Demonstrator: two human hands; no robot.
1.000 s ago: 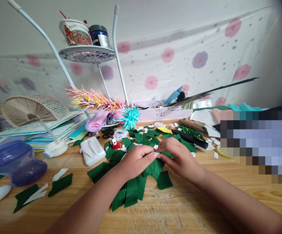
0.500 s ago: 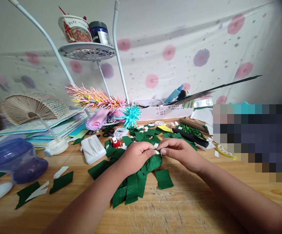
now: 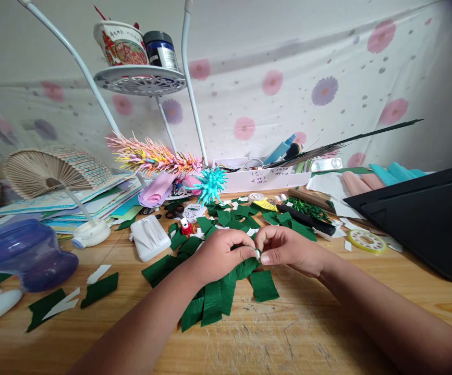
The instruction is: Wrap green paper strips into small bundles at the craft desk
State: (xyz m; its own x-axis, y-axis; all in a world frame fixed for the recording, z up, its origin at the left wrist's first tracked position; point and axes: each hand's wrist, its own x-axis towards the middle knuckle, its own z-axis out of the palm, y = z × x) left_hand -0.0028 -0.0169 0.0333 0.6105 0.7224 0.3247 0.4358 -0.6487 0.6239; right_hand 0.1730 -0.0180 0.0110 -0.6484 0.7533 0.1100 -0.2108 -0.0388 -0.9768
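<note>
My left hand [image 3: 221, 256] is closed in a pinch on a piece of dark green crepe paper [image 3: 248, 267], which hangs below its fingers. A small white bit [image 3: 257, 254] shows at the paper's top edge, between the thumbs; what it is I cannot make out. My right hand [image 3: 290, 251] meets it there, thumb and bent fingers pinched at the same edge. Beneath the hands, cut green crepe strips [image 3: 211, 302] lie in a loose pile. A single green square [image 3: 264, 285] lies just to the right of them.
A white case [image 3: 150, 238], a red-and-white bottle [image 3: 186, 227] and scissors [image 3: 175, 211] lie left of the hands. Behind stand a turquoise spiky flower [image 3: 210, 186] and a white box [image 3: 245, 182]. A yellow tape roll [image 3: 367, 241] and a black panel [image 3: 425, 219] are at right.
My right fingers have shifted along the paper's edge and curled in more. The white bit now shows more clearly between the thumbs. The paper hangs slightly differently; the view has tilted a little.
</note>
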